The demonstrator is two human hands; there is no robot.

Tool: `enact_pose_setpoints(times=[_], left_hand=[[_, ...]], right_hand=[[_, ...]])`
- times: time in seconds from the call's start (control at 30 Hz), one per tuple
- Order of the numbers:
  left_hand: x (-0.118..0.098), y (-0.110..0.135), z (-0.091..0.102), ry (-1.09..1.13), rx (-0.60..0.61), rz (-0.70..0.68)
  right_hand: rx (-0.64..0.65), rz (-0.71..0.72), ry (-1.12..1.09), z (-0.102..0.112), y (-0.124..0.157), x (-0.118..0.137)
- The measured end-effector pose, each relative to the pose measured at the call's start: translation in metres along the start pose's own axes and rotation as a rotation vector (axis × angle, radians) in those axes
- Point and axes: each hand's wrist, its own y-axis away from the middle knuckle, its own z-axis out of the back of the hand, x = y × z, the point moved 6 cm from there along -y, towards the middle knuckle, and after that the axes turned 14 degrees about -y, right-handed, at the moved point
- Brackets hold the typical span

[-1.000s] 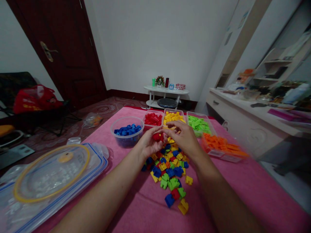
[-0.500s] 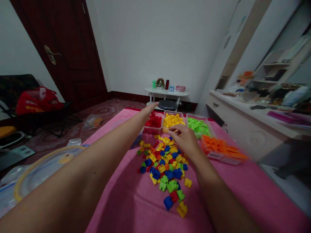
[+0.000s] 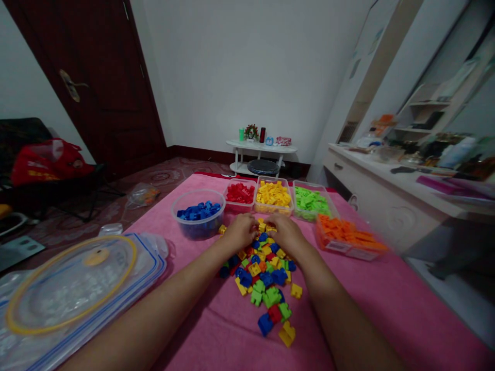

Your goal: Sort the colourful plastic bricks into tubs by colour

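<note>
Loose toy building bricks (image 3: 266, 278) in yellow, blue, green, red and orange lie heaped on a pink cloth (image 3: 228, 330). At the far end of the heap, my left hand (image 3: 243, 230) curls its fingers down among the bricks. Facing it from the other side is my right hand (image 3: 285, 232), fingers bent and close to yellow bricks. What either hand grips is hidden by the fingers. Just beyond them stand clear tubs of red bricks (image 3: 240, 193), yellow bricks (image 3: 274, 195) and green bricks (image 3: 311, 201).
A round tub (image 3: 198, 229) of blue bricks stands to the left, a box of orange bricks (image 3: 348, 234) to the right. On the near left lies a clear zip bag (image 3: 150, 273) with a yellow-rimmed lid (image 3: 133, 252). A white dresser (image 3: 386, 180) borders the right side.
My left hand has drawn back from over the red tub to the heap, uncovering the blue tub. My right hand has lowered slightly toward the bricks.
</note>
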Motion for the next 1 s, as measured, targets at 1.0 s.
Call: enact_pose_setpoints(times=[1.0], left_hand=[[-0.004, 0.019, -0.006, 1.991, 0.186, 0.617]], right_hand=[[-0.304, 0.229, -0.312, 0.039, 0.004, 0.066]])
